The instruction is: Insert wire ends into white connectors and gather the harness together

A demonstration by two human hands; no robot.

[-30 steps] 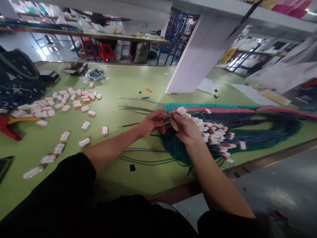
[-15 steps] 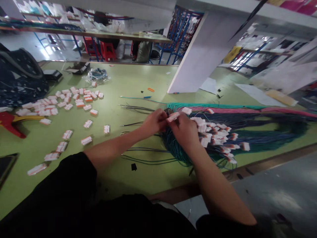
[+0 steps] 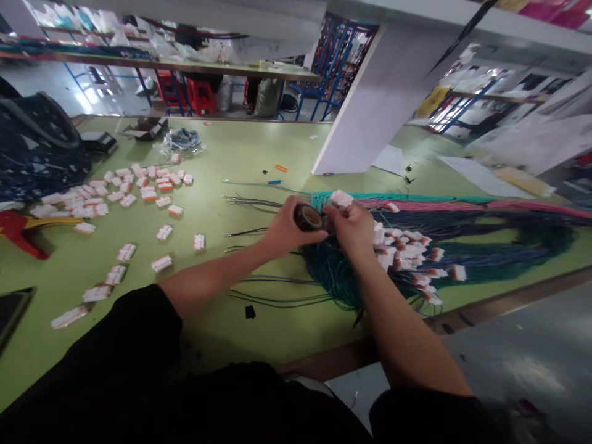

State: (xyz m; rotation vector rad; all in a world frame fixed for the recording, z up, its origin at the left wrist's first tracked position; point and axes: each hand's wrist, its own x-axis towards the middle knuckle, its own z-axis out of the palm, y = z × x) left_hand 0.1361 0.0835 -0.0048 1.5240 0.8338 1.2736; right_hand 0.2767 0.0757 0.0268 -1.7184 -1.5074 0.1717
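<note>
My left hand (image 3: 287,229) is closed around a small roll of black tape (image 3: 309,217), held up above the green table (image 3: 231,154). Right beside it, my right hand (image 3: 352,229) has its fingers curled at the roll's edge and at a white connector (image 3: 341,198); what it pinches is too small to make out. Both hands hover over a thick bundle of teal, blue and pink wires (image 3: 462,234) whose ends carry several white and orange connectors (image 3: 407,256).
Loose white and orange connectors (image 3: 115,197) lie scattered on the left of the table. A dark patterned bag (image 3: 37,148) and a red tool (image 3: 18,231) sit at the far left. A white pillar (image 3: 370,105) stands behind. Thin dark wires (image 3: 272,290) lie near the front edge.
The tape roll, hidden half a second ago, now shows in my left hand. My right hand moved slightly right and up along the wire bundle.
</note>
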